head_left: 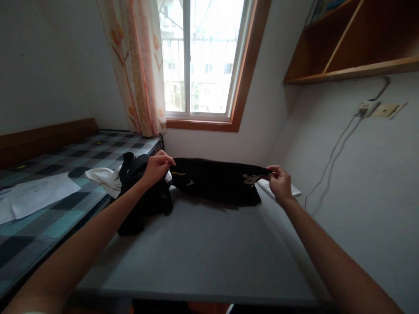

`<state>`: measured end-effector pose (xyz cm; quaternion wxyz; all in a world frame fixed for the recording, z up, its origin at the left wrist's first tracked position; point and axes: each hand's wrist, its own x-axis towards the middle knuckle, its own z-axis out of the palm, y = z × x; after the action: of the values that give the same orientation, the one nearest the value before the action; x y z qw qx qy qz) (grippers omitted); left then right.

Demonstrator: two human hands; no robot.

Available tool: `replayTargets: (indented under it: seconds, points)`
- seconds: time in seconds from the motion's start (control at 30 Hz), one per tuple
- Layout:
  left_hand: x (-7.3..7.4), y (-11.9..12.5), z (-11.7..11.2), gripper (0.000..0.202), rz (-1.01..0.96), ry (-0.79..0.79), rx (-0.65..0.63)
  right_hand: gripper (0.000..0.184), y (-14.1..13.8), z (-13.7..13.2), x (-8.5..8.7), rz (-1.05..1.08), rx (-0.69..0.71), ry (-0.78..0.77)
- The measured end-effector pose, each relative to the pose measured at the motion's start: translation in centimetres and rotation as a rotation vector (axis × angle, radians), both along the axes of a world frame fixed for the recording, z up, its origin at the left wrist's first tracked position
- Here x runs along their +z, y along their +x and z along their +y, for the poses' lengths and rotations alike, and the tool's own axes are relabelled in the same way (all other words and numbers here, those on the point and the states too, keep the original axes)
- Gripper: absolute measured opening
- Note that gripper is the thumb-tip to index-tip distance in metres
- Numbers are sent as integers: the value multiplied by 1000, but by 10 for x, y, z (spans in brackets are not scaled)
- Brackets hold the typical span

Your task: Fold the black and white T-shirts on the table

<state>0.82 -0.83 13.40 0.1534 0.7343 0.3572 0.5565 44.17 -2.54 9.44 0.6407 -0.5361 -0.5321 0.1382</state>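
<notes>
A black garment (216, 181) with pale and yellow printed marks is stretched sideways between my two hands, above the far part of the grey table (209, 257). My left hand (159, 168) pinches its left upper corner. At the opposite upper corner my right hand (279, 181) is closed on the cloth. The garment's lower edge hangs down near the tabletop; whether it touches I cannot tell. Beside and behind my left forearm lies a heap of black clothing (153, 200), partly hidden by the arm. What kind of garment I hold does not show clearly.
On the left a bed with a checked mattress (98, 152) meets the table; white cloth (104, 179) and paper sheets (39, 196) lie there. A white flat object (296, 191) sits by the right wall. Cables (334, 152) hang from a socket (368, 108), under a wooden shelf (353, 69).
</notes>
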Motion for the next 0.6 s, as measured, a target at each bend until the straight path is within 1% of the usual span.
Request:
replayTargets:
  seconds: [0.07, 0.13, 0.2, 0.27, 0.37, 0.4, 0.43, 0.5, 0.53, 0.57, 0.6]
  points:
    - [4, -11, 1, 13, -124, -19, 31, 16, 14, 1, 3, 58, -78, 23]
    - [4, -10, 0, 13, -107, -63, 7, 14, 18, -1, 3, 17, -119, 20]
    - [-1, -1, -4, 13, -33, -139, -47, 13, 10, -4, 1, -22, -92, -7]
    - [-8, 14, -9, 15, 80, -242, -120, 12, -8, -9, 0, -27, -5, -49]
    - [-25, 40, -22, 16, 213, -395, -253, 13, -49, -21, 2, -19, 203, -163]
    - [-30, 49, -28, 22, 233, -430, -304, 14, -65, -26, 3, -7, 293, -208]
    - [-36, 58, -34, 36, 260, -441, -360, 15, -81, -31, 5, 15, 399, -250]
    - [-46, 75, -45, 64, 352, -401, -451, 19, -111, -44, 10, 122, 633, -312]
    - [-50, 82, -50, 73, 385, -378, -485, 23, -124, -50, 12, 197, 738, -335]
    - [-52, 88, -53, 76, 392, -360, -500, 25, -135, -55, 15, 264, 825, -356]
    - [-54, 93, -56, 74, 378, -349, -490, 26, -144, -60, 18, 324, 897, -372]
